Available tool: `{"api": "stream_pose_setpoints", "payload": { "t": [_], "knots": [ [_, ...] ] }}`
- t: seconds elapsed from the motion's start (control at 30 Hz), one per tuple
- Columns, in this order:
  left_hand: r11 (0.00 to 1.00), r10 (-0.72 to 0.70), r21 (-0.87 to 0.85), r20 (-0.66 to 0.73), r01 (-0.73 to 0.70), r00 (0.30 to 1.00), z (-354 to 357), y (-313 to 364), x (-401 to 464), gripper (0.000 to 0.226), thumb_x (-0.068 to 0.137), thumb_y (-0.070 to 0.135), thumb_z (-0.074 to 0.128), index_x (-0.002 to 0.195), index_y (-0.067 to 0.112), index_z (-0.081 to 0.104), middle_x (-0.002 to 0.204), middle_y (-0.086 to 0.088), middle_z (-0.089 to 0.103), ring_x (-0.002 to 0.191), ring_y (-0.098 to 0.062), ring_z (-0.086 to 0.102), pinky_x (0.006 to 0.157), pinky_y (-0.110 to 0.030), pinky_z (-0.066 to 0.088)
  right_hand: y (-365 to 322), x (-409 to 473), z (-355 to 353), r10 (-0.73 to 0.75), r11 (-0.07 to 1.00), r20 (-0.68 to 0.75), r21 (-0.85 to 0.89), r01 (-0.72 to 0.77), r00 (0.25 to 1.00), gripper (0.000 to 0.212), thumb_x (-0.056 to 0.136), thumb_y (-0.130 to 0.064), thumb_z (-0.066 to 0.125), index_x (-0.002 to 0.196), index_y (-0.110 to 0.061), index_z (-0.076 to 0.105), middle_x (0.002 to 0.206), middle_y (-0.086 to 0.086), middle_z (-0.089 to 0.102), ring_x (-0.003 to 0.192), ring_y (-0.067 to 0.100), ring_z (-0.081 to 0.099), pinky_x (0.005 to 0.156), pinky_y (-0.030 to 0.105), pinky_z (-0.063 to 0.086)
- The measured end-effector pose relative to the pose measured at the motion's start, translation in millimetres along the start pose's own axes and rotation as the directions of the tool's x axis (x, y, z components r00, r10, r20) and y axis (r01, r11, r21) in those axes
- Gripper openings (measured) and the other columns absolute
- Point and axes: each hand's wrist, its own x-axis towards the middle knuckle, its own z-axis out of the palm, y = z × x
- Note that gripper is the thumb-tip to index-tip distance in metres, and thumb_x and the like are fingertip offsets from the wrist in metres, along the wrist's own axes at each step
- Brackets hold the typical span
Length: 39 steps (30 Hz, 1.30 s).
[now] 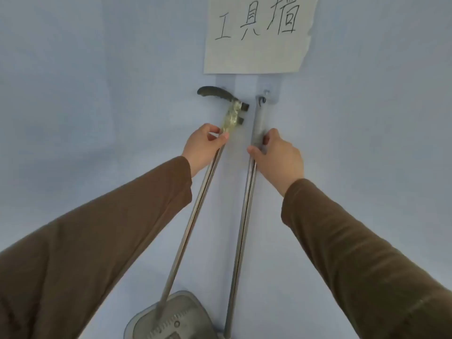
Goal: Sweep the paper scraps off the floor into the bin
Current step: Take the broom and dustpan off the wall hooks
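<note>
Broom pole (242, 228) sits in our right hand (278, 155), fingers curled round it just below the wall hook (263, 99); our left hand (203, 148) pinches the dustpan handle (195, 211) left of that hook. We judge both are being lifted off. No scraps or bin in view; the dustpan (171, 319) hangs far below the hook.

sleeves (110, 231) brown | wall (73, 69) pale blue | dustpan (176, 316) grey

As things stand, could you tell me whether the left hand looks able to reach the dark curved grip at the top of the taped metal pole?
Probably yes: the left hand already holds that pole just below the dark curved grip, with only bare wall between.
</note>
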Motion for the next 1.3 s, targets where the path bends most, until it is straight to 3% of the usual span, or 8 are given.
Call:
{"api": "stream_pose_setpoints", "payload": {
  "t": [0.1,0.23,0.6,0.87,0.93,1.07,1.2,1.3],
  "knots": [
    [0.998,0.025,0.051,0.065,-0.028,0.998,0.7,0.6,4.9,0.028,0.097,0.039,0.057,0.103,0.012,0.064,0.087,-0.004,0.068,0.07,-0.016,0.06,0.069,-0.03,0.048,-3.0,4.5,6.1,0.014,1.0,-0.04,0.016,-0.013,0.999,0.038,0.09,-0.051,0.055,0.107,-0.019,0.045,0.09,0.006,0.069,0.077,0.032,0.068,0.071,0.038,0.055],
    [0.999,0.044,-0.001,0.092,-0.044,0.995,-2.2,1.2,7.9,0.026,0.099,0.032,0.056,0.099,0.007,0.064,0.09,-0.013,0.073,0.081,-0.031,0.07,0.075,-0.042,0.055,-9.6,4.8,6.7,0.026,0.997,-0.054,0.078,-0.021,0.998,0.033,0.089,-0.049,0.055,0.104,-0.021,0.045,0.085,0.002,0.069,0.07,0.028,0.069,0.07,0.041,0.057],
    [1.0,0.029,0.01,0.047,-0.029,0.998,-21.6,17.5,11.9,0.023,0.101,0.03,0.052,0.1,0.009,0.063,0.092,-0.011,0.071,0.077,-0.021,0.069,0.06,-0.021,0.05,-9.1,-22.8,-10.2,0.036,0.982,-0.084,0.19,-0.019,0.996,0.032,0.092,-0.047,0.055,0.112,-0.023,0.049,0.074,-0.001,0.068,0.065,0.02,0.068,0.066,0.041,0.059],
    [0.997,0.003,0.08,0.044,-0.007,0.999,-5.5,29.7,1.1,0.025,0.1,0.03,0.054,0.099,0.007,0.063,0.094,-0.014,0.073,0.084,-0.029,0.072,0.076,-0.039,0.056,27.8,-44.2,-23.3,0.079,0.971,-0.04,0.23,-0.068,0.996,0.032,0.093,-0.047,0.056,0.115,-0.025,0.054,0.073,-0.003,0.067,0.065,0.018,0.068,0.067,0.041,0.059],
    [0.989,-0.029,0.143,0.05,0.022,0.998,-4.4,19.5,-23.3,0.027,0.099,0.031,0.055,0.101,0.006,0.065,0.094,-0.012,0.074,0.087,-0.03,0.072,0.082,-0.043,0.056,33.2,-54.8,-30.2,0.136,0.92,0.045,0.364,-0.143,0.99,0.028,0.092,-0.044,0.058,0.108,-0.022,0.06,0.075,-0.001,0.067,0.062,0.017,0.069,0.066,0.041,0.061],
    [0.96,-0.139,0.251,0.047,0.123,0.989,-14.1,-6.3,-97.3,0.027,0.095,0.033,0.06,0.1,0.009,0.07,0.096,-0.007,0.074,0.093,-0.028,0.069,0.086,-0.042,0.053,35.5,-96.7,-38.3,0.194,0.665,0.361,0.635,-0.393,0.912,0.022,0.094,-0.031,0.063,0.106,-0.013,0.057,0.088,0.003,0.063,0.063,0.021,0.074,0.064,0.039,0.063],
    [0.916,-0.273,0.315,0.032,0.249,0.962,-27.3,-42.5,-193.5,0.027,0.091,0.032,0.065,0.097,0.006,0.07,0.098,-0.014,0.071,0.094,-0.03,0.066,0.089,-0.042,0.051,38.5,-157.7,-19.9,0.141,0.511,0.625,0.618,-0.597,0.768,0.032,0.094,-0.024,0.065,0.119,-0.007,0.052,0.103,0.012,0.064,0.083,0.032,0.075,0.074,0.04,0.063],
    [0.874,-0.435,0.248,0.017,0.417,0.9,-39.6,-67.5,-271.3,0.029,0.092,0.028,0.068,0.111,0.007,0.065,0.1,-0.017,0.069,0.077,-0.023,0.065,0.073,-0.035,0.055,40.0,-209.8,0.8,0.093,0.314,0.801,0.54,-0.781,0.591,0.033,0.093,-0.006,0.063,0.123,-0.003,0.052,0.111,0.016,0.058,0.087,0.033,0.073,0.083,0.038,0.061]
  ]
}}
